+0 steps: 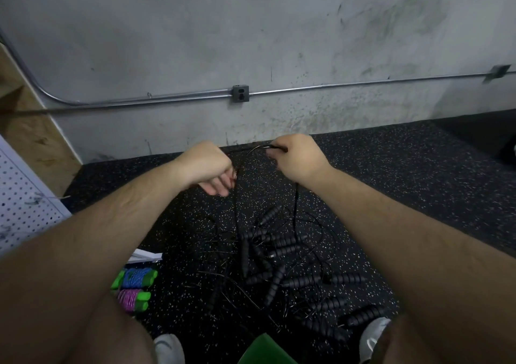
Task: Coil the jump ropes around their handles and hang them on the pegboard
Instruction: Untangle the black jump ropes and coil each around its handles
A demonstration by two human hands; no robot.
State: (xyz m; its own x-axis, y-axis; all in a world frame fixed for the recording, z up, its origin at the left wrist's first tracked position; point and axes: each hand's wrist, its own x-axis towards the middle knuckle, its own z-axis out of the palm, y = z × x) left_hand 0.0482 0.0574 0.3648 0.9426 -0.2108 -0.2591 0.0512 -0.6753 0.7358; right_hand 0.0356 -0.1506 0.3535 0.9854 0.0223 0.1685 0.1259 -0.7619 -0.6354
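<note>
White shoes point(169, 348) stand on the black white-flecked rubber floor point(391, 182), beside a tangled pile of black jump ropes with ribbed handles point(273, 254). Above it, the right hand point(296, 157) pinches a thin black cord point(295, 204). The left hand point(205, 165) is curled beside the cord; whether it grips is unclear. A stained grey concrete wall point(251, 28) carries a metal conduit point(167, 100), and a white pegboard point(22, 204) is at left.

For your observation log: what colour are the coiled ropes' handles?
Bright green handles, seen in the head view.
</note>
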